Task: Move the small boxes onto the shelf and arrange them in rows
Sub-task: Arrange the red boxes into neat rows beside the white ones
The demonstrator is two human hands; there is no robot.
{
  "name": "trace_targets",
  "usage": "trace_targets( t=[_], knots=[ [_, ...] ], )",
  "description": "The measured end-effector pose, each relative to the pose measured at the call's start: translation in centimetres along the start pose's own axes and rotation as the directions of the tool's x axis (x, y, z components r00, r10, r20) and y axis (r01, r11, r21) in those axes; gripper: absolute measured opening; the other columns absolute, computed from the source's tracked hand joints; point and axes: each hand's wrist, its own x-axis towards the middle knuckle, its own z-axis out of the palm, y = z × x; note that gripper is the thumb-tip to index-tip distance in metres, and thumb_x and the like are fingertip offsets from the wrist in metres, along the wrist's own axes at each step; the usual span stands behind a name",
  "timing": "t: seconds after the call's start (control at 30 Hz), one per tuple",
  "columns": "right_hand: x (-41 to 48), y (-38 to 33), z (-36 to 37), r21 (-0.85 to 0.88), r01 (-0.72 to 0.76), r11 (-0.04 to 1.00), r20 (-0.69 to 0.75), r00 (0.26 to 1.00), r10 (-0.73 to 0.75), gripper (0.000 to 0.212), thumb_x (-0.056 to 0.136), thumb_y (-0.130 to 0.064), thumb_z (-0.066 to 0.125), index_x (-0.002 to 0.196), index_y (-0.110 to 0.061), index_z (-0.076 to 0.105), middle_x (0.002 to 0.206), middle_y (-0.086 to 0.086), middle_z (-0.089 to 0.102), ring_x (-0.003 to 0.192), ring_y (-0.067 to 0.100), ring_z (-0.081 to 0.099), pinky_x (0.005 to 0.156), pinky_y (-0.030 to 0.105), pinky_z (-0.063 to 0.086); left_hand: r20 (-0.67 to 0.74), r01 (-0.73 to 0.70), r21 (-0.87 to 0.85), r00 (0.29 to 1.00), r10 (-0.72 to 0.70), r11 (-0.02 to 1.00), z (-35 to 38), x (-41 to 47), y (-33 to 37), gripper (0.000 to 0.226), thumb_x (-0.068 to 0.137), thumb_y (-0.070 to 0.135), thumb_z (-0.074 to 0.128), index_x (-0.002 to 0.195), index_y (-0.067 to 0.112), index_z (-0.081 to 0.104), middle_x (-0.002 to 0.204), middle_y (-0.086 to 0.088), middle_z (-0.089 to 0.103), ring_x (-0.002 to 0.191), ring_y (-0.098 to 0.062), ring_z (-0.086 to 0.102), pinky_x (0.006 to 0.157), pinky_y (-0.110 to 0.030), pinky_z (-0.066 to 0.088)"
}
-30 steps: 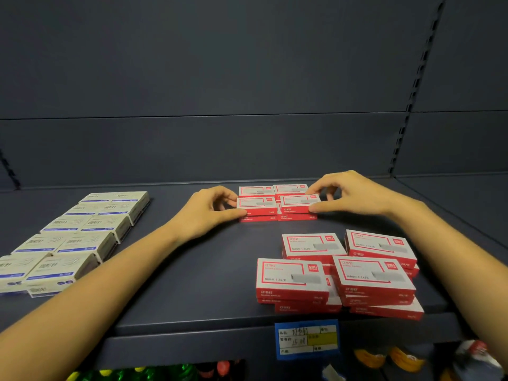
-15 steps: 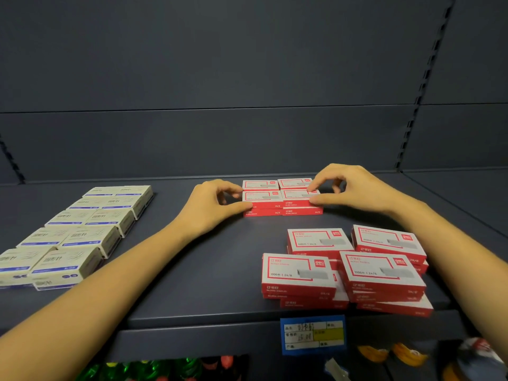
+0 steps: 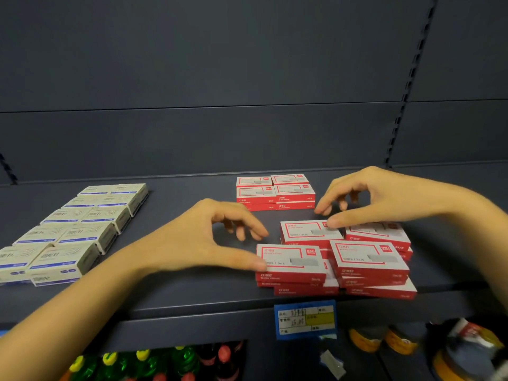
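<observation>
1. Loose red boxes (image 3: 368,259) sit in a skewed pile at the shelf (image 3: 178,298) front, right of centre. The tidy red block (image 3: 275,192) lies just behind, toward the back wall.
2. Boxes' long axis runs L–R, w/ the pile directly under both hands.
3. L hand (image 3: 203,240): wide C, empty, thumb touching the left end of the front-left box (image 3: 291,259).
4. R hand (image 3: 384,199): wide C, empty, thumb tip on the rear-left box (image 3: 305,231), fingers hovering behind it.
5. Prob. next: each hand takes its nearest box.

Rear red bxs (image 3: 275,192) neat; frnt pile (image 3: 368,259) skewed.
</observation>
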Motion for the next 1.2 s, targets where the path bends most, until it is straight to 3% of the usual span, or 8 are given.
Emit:
trace_targets(
  t=[0.17, 0.37, 0.6, 0.8, 0.9, 1.0, 1.13, 1.2],
  knots=[
    [-0.1, -1.4, 0.2, -0.026, -0.011, 1.0, 0.048, 0.999, 0.012, 0.048, 0.059, -0.068, 0.057, 0.096, -0.038, 0.067, 0.092, -0.022, 0.067, 0.081, 0.005, 0.065, 0.068, 0.011, 0.048, 0.012, 0.001, 0.044, 1.0, -0.001, 0.999, 0.5, -0.5, 0.2, 0.037, 0.059, 0.04, 0.082, 0.091, 0.029, 0.07, 0.089, 0.006, 0.066, 0.085, -0.01, 0.058, 0.08, -0.024, 0.047],
    [0.6, -2.7, -0.2, -0.08, -0.031, 0.996, 0.103, 0.994, 0.039, 0.041, 0.06, -0.062, 0.059, 0.093, -0.038, 0.066, 0.088, -0.019, 0.068, 0.076, 0.008, 0.064, 0.065, 0.017, 0.047, -0.036, -0.025, 0.034, 0.999, 0.027, 0.999, 1.1, -0.7, 0.0, 0.027, 0.063, 0.039, 0.077, 0.088, 0.028, 0.071, 0.081, 0.015, 0.065, 0.078, -0.011, 0.058, 0.078, -0.02, 0.047],
    [1.4, -3.6, 0.0, -0.186, -0.063, 0.98, 0.137, 0.987, 0.089, 0.05, 0.055, -0.069, 0.055, 0.092, -0.036, 0.065, 0.091, -0.015, 0.068, 0.079, 0.006, 0.065, 0.069, 0.02, 0.052, -0.079, -0.051, 0.052, 0.995, 0.055, 0.997, 0.6, -1.1, -0.4, 0.026, 0.066, 0.036, 0.076, 0.09, 0.026, 0.071, 0.086, 0.009, 0.066, 0.08, -0.013, 0.057, 0.079, -0.019, 0.046],
    [1.5, -3.3, 0.4, -0.252, -0.086, 0.964, 0.037, 0.994, 0.099, 0.021, 0.072, -0.055, 0.064, 0.086, -0.039, 0.062, 0.089, -0.019, 0.066, 0.078, 0.002, 0.063, 0.068, 0.022, 0.05, -0.145, -0.038, 0.048, 0.988, 0.044, 0.998, -1.6, -1.5, -1.1, 0.023, 0.066, 0.031, 0.078, 0.087, 0.026, 0.072, 0.085, 0.004, 0.068, 0.077, -0.011, 0.057, 0.075, -0.014, 0.044],
    [1.5, -2.8, 0.1, -0.21, -0.109, 0.972, -0.056, 0.993, 0.099, 0.024, 0.07, -0.053, 0.066, 0.087, -0.036, 0.065, 0.083, -0.014, 0.067, 0.071, 0.006, 0.062, 0.065, 0.026, 0.052, -0.23, 0.023, 0.008, 0.973, -0.021, 1.0, -2.4, -1.3, -1.9, 0.024, 0.062, 0.035, 0.081, 0.083, 0.028, 0.071, 0.079, 0.011, 0.068, 0.073, -0.005, 0.056, 0.073, -0.011, 0.044],
    [2.0, -2.0, -0.4, -0.215, -0.135, 0.967, -0.139, 0.985, 0.106, 0.031, 0.07, -0.05, 0.067, 0.092, -0.029, 0.068, 0.081, -0.01, 0.067, 0.064, 0.008, 0.058, 0.065, 0.031, 0.051, -0.302, 0.11, 0.008, 0.948, -0.102, 0.994, -2.5, -0.4, -2.8, 0.03, 0.059, 0.041, 0.073, 0.083, 0.025, 0.072, 0.079, 0.011, 0.069, 0.068, -0.005, 0.054, 0.069, -0.017, 0.045],
    [3.4, -1.0, -0.2, -0.24, -0.164, 0.957, -0.131, 0.982, 0.136, 0.03, 0.075, -0.045, 0.068, 0.095, -0.023, 0.068, 0.08, -0.022, 0.058, 0.067, -0.014, 0.054, 0.054, 0.015, 0.041, -0.31, 0.195, 0.082, 0.937, -0.161, 0.977, -1.8, 1.3, -4.0, 0.022, 0.067, 0.031, 0.077, 0.086, 0.021, 0.071, 0.08, 0.006, 0.07, 0.066, -0.007, 0.05, 0.061, -0.016, 0.041],
    [4.0, -0.5, 0.0, -0.253, -0.177, 0.951, -0.102, 0.983, 0.155, 0.029, 0.076, -0.043, 0.068, 0.097, -0.023, 0.067, 0.085, -0.023, 0.056, 0.067, -0.013, 0.054, 0.052, 0.01, 0.039, -0.282, 0.215, 0.126, 0.944, -0.173, 0.968, -1.5, 1.9, -4.6, 0.022, 0.07, 0.031, 0.076, 0.089, 0.021, 0.071, 0.084, 0.005, 0.069, 0.066, -0.008, 0.05, 0.061, -0.018, 0.042]
  ],
)
